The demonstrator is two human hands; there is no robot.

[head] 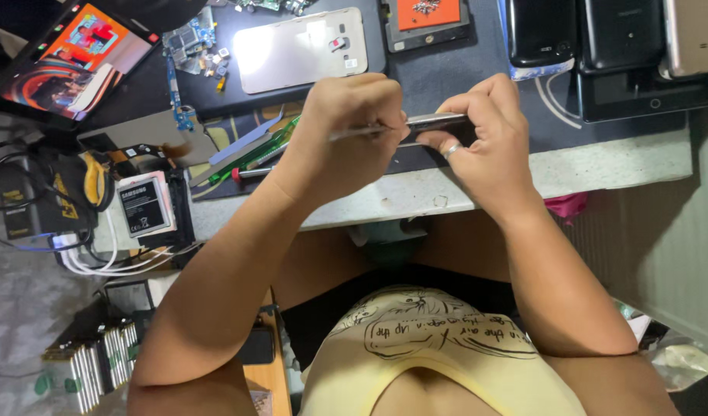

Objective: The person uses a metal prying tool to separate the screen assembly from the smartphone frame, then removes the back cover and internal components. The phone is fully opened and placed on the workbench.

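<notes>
My left hand is closed around a thin metal tool whose tip points right, towards a dark phone. I see the phone edge-on. My right hand, with a ring on one finger, grips it by its right end. Both hands are raised close together over the front edge of the workbench, and the tool's tip meets the phone's left end. My fingers hide most of the phone.
A gold phone back cover lies on the dark mat behind my hands. Beside it are loose circuit board parts. A lit tablet is at far left, and a battery and white cables lie below it. Dark phones are stacked at top right. Screwdrivers lie left of my hands.
</notes>
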